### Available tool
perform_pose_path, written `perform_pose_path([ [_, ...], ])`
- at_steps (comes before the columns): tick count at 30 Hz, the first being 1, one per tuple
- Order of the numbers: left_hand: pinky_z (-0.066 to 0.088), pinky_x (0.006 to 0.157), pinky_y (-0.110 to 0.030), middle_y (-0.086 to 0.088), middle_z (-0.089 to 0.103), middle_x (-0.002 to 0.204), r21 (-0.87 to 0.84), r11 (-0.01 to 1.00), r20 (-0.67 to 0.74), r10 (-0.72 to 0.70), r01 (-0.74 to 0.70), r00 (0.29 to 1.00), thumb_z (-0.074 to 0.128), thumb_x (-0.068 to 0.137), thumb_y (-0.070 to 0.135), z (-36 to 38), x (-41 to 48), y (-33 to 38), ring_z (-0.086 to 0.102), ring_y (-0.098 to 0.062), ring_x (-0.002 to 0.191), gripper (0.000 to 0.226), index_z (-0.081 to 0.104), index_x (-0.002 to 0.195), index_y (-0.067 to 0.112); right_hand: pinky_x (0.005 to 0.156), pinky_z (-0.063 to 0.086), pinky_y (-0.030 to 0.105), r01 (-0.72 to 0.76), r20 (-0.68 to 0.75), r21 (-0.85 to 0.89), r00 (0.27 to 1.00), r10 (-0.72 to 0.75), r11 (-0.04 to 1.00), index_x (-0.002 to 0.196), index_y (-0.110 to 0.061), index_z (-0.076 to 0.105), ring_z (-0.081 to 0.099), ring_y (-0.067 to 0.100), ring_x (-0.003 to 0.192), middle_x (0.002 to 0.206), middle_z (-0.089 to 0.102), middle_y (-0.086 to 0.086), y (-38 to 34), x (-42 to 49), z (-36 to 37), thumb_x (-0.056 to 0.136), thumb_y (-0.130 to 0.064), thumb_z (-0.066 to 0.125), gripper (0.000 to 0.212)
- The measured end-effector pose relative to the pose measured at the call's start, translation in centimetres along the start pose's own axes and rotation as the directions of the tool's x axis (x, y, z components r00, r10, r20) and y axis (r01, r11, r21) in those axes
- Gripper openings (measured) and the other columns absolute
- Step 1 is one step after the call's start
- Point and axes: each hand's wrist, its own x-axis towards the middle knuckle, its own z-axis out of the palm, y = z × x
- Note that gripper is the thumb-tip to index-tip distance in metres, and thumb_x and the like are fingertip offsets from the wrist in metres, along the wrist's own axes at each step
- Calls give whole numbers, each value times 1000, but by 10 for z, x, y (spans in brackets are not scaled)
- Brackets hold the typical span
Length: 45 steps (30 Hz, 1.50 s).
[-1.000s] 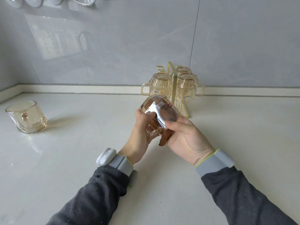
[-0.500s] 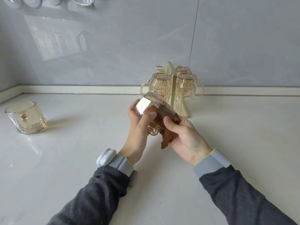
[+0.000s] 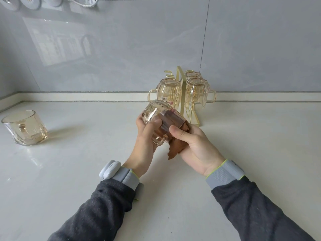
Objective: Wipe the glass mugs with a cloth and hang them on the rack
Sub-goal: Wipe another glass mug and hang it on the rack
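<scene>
Beside the shiny gold metal rack [image 3: 180, 94], clear amber glass mugs [image 3: 167, 92], a matt brown cloth [image 3: 175, 148], glossy pale surface [image 3: 73, 171].

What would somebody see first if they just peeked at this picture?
First the amber glass mug in the middle, tipped sideways, gripped by the left hand while the right hand holds a brown cloth tucked into it. Behind, a gold rack by the wall carries three upside-down mugs, and one lone mug stands far left on the counter.
</scene>
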Motion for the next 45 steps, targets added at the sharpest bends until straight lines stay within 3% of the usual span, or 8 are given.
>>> perform_pose_path([
  [6, 59, 86, -35, -26, 61, 137, 13, 1000, 113, -20, 19, 993, 67, 82, 39, 0, -4, 2, 68, -31, 115, 75, 42, 147, 11, 64, 41, 39, 39, 188, 4, 981, -39, 999, 132, -15, 64, 55, 31, 111, 128, 59, 15, -4, -1, 1, 84, -1, 56, 51],
  [11, 58, 82, -29, -3, 73, 116, 147, 989, 115, -12, -5, 993, 60, 99, 31, -1, -1, 1, 72, -20, 104, 48, 49, 146, 27, 64, 52, 31, 68, 182, 71, 980, -80, 995, 137, -8, 57, 66, 24, 99, 118, 66, 12, -2, 0, 2, 82, 7, 51, 57],
  [15, 61, 84, -35, -4, 75, 106, 185, 983, 77, -11, -4, 997, 65, 101, 37, 1, -1, 3, 75, -25, 98, 40, 58, 138, 23, 54, 38, 31, 104, 108, -127, 990, -90, 986, 129, -10, 64, 54, 34, 95, 115, 63, 17, 4, 3, -2, 80, 4, 57, 51],
  [22, 43, 51, -16, -1, 69, 86, 145, 989, 38, 10, -15, 999, 80, 85, 40, 3, -4, 5, 61, -6, 62, 50, 62, 122, 12, 56, 29, 33, 120, 105, -202, 989, -100, 972, 112, -18, 71, 54, 27, 82, 101, 61, 18, 8, -2, 5, 74, 6, 62, 46],
  [31, 49, 84, -41, -8, 71, 108, 131, 990, 82, 35, -46, 996, 75, 76, 52, 3, -5, 5, 65, -25, 94, 62, 63, 127, 20, 80, 36, 39, 71, 252, 134, 962, -103, 988, 129, -20, 68, 60, 30, 115, 129, 66, 9, -3, -7, 7, 86, -14, 65, 44],
  [36, 47, 86, -42, -8, 68, 106, 116, 993, 77, 21, -30, 997, 74, 75, 54, 2, -5, 6, 62, -26, 93, 63, 62, 126, 19, 55, 52, 31, 24, 214, 171, 975, -61, 985, 128, -9, 69, 59, 41, 112, 125, 66, 16, -3, -7, 6, 82, -17, 73, 46],
  [42, 50, 92, -43, -17, 71, 120, 124, 992, 56, 22, -29, 998, 73, 75, 57, 2, -6, 4, 66, -27, 101, 66, 62, 130, 22, 64, 53, 36, 40, 175, 68, 983, -51, 997, 140, 4, 53, 50, 52, 114, 136, 56, 30, -2, -3, 3, 85, -27, 75, 67],
  [45, 52, 87, -38, -10, 72, 116, 133, 990, 5, 35, -35, 999, 75, 72, 58, 2, -5, 4, 67, -24, 102, 70, 60, 130, 22, 94, 51, 41, 31, 166, 117, 985, -50, 993, 143, -1, 52, 56, 42, 125, 143, 53, 28, 0, -2, 0, 88, -26, 70, 63],
])
